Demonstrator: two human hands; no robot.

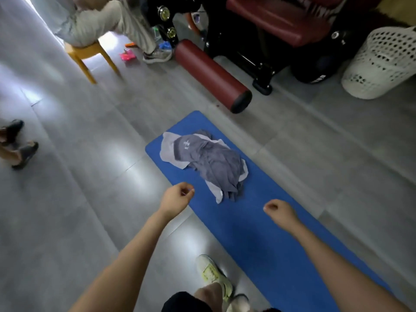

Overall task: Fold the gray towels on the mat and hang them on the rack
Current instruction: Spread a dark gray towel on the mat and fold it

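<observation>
A crumpled pile of gray towels (pixel 209 163) lies on the far end of a blue mat (pixel 254 226) on the floor; a darker gray towel sits on top of a lighter one. My left hand (pixel 176 197) hangs over the mat's left edge, just short of the pile, fingers loosely curled and holding nothing. My right hand (pixel 280 211) hovers over the mat to the right of the pile, also loosely curled and empty. No rack is in view.
A dark red padded roller (pixel 211 74) and black gym machine (pixel 258 41) stand beyond the mat. A white laundry basket (pixel 380 64) is at the far right. A seated person on a yellow stool (pixel 90 52) and another person's feet (pixel 20 145) are at the left. My shoe (pixel 212 274) stands beside the mat.
</observation>
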